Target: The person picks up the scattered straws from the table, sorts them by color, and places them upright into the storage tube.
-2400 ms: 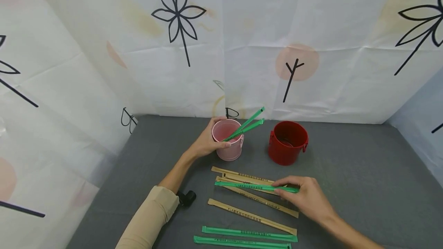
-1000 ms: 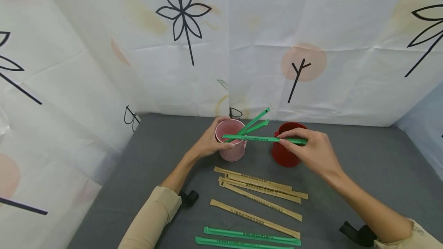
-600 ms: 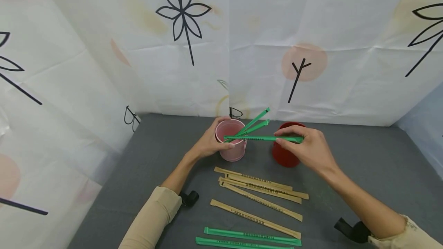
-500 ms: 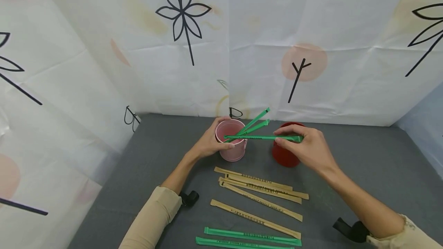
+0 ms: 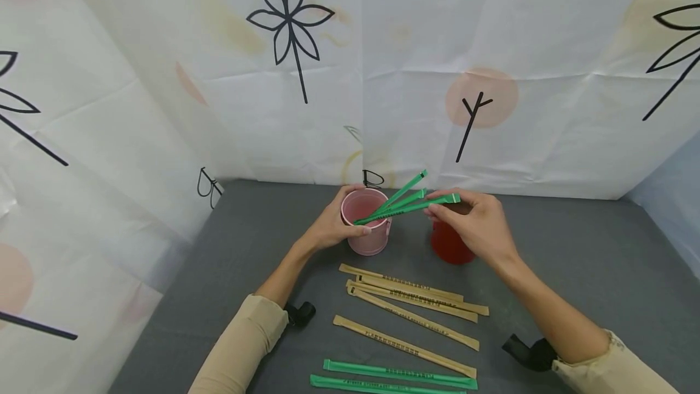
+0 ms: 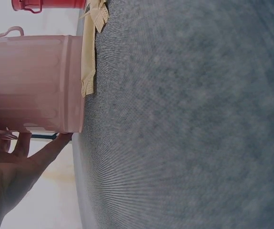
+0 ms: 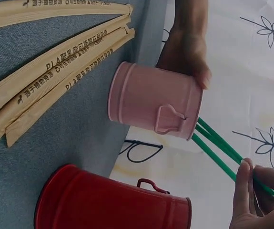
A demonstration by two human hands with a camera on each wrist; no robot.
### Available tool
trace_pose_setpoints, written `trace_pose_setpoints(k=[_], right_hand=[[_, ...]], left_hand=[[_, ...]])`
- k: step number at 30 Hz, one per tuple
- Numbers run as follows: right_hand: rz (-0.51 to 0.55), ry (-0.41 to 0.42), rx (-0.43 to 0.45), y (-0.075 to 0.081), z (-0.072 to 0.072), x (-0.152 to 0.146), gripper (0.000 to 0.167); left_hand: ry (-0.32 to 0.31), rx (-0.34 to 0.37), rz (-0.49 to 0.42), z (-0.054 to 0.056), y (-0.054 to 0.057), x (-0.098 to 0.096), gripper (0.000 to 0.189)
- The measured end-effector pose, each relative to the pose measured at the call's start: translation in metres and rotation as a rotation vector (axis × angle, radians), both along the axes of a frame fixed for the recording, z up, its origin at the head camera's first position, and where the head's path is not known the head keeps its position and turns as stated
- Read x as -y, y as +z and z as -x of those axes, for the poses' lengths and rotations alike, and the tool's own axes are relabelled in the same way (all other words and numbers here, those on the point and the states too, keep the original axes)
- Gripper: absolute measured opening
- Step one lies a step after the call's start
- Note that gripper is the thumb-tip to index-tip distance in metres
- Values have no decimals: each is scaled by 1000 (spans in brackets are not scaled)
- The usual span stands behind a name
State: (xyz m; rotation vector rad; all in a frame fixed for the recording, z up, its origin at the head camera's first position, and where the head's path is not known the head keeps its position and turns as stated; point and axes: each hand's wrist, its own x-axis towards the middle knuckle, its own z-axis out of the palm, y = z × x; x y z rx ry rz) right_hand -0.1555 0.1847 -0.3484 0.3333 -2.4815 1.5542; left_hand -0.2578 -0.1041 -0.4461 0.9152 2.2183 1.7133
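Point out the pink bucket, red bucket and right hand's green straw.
Pink bucket (image 7: 148,99): right wrist view, side wall.
Red bucket (image 7: 110,201): right wrist view, side wall.
Held green straw (image 5: 410,208): head view, mid-length.

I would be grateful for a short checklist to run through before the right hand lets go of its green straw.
1. Left hand holding the pink bucket: ok.
2. Right hand pinching the green straw near its upper end: ok.
3. Straw's lower end within the pink bucket's mouth: ok.
4. Straw touching the bottom inside: cannot tell, hidden.
5. No loose green straws on the table: not ok, at least two there.
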Motion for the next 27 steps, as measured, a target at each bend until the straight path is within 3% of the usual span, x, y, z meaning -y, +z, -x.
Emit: trace_pose_setpoints(k=[4, 12, 27], right_hand=[[-9, -15, -54, -7, 10, 5, 23], [67, 9, -21, -16, 23, 16, 25], [-1, -17, 28, -25, 30, 31, 23]], left_hand=[[0, 8, -13, 0, 0, 0, 88], [12, -11, 7, 0, 0, 0, 88], [-10, -4, -26, -3, 4, 0, 85]])
